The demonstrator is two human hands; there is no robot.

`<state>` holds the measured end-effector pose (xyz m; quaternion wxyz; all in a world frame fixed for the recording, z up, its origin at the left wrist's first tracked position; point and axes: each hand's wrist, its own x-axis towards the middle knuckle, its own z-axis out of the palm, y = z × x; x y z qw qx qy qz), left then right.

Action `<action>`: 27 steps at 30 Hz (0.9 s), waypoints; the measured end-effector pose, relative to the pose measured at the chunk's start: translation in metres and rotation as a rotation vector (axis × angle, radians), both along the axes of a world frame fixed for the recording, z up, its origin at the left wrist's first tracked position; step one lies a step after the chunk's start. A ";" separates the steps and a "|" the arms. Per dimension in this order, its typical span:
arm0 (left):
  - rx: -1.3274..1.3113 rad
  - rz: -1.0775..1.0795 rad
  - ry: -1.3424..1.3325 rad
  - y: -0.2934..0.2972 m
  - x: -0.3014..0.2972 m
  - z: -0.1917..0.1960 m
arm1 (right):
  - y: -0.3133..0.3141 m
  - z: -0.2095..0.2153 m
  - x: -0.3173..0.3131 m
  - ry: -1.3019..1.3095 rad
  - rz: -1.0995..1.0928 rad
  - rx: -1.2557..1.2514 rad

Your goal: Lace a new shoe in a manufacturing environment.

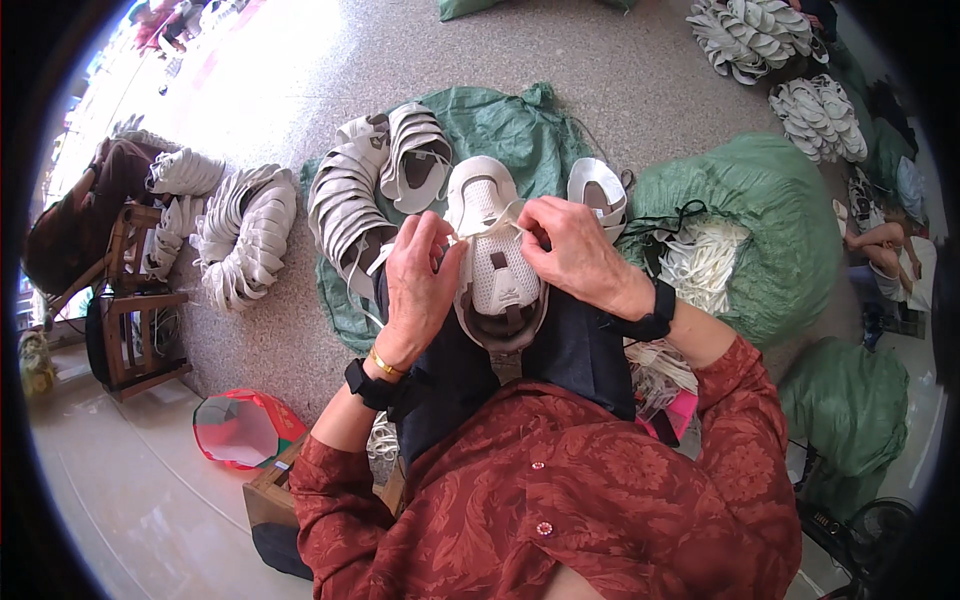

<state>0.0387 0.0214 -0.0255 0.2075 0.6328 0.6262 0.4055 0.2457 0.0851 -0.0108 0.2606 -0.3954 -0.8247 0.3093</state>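
A pale sneaker upper (492, 262) with a perforated tongue rests across my knees, its toe pointing away from me. A cream shoelace (511, 215) runs across its lower front, near the toe. My left hand (420, 280) is closed at the left edge of the upper, fingers pinched on the lace. On the opposite edge, my right hand (577, 252) pinches the lace too, its fingers curled. The lace ends inside both hands are hidden. Just beyond my left hand curves a row of nested white uppers (345, 190). A single upper (598, 190) lies behind my right hand.
A green woven sack (780, 240) on the right holds a bundle of white laces (703, 262). Green sheeting (490, 125) lies under the nested uppers. To the left are another ring of uppers (245, 238), a wooden chair (140, 330) and a red bag (245, 428).
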 end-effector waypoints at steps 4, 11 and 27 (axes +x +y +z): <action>-0.033 -0.067 -0.025 -0.003 -0.002 -0.005 | -0.005 0.006 0.001 -0.062 0.059 0.098; -0.010 -0.129 -0.039 -0.007 0.002 0.005 | -0.003 0.005 -0.005 -0.374 0.158 0.341; -0.025 -0.117 0.266 -0.017 0.006 0.002 | -0.013 0.001 -0.036 0.069 0.178 0.045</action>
